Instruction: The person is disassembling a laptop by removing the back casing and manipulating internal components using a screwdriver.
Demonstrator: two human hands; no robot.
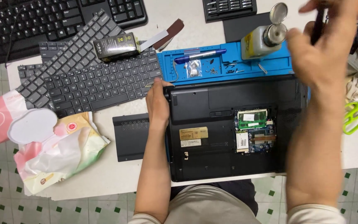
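Head view: left hand (157, 101) is gripping the upturned black laptop (233, 128) at its far-left corner on the desk (117, 178), while the blurred right hand (322, 45), raised above the laptop's right edge, is pinching a dark slim tool (318, 25).

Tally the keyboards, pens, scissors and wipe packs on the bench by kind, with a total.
Keyboards: 3, one full black desktop keyboard and two loose laptop keyboards
Pens: 1, the blue pen on the blue mat
Scissors: 1, green-handled scissors
Wipe packs: 2, pink pack and green-and-white pack
Total: 7
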